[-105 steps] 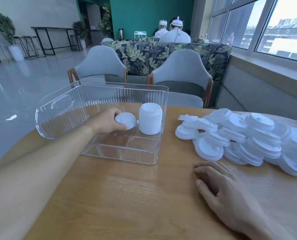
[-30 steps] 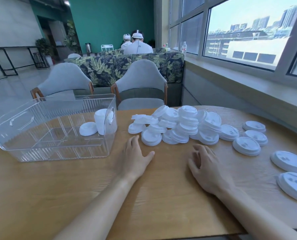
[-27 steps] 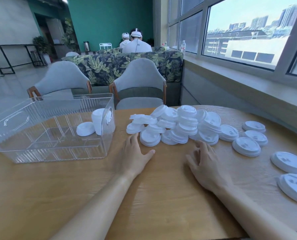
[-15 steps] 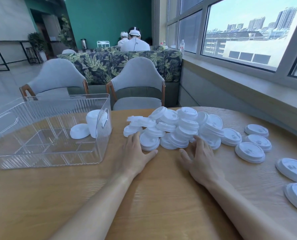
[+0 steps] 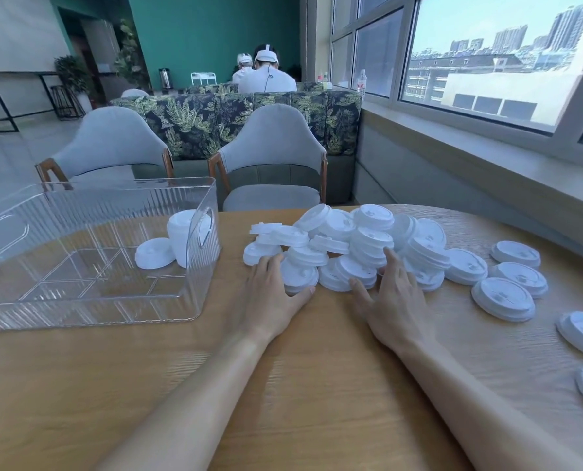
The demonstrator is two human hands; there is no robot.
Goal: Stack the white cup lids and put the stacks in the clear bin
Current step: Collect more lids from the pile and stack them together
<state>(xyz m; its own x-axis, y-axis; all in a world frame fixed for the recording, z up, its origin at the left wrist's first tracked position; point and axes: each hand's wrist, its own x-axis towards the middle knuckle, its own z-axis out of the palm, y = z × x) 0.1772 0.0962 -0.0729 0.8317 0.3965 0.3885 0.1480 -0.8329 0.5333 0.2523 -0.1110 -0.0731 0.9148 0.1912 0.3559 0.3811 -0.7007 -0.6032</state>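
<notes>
On the desk (image 5: 317, 385), the clear bin (image 5: 89, 290) at nine o'clock already holds one stack (image 5: 184, 236) and a loose lid (image 5: 155, 253). The lid pile (image 5: 348, 246) at twelve o'clock is touched by the left hand (image 5: 269, 294) and right hand (image 5: 390, 300), both spread flat. Lids should probably be nested rim-aligned. No writing is legible.
</notes>
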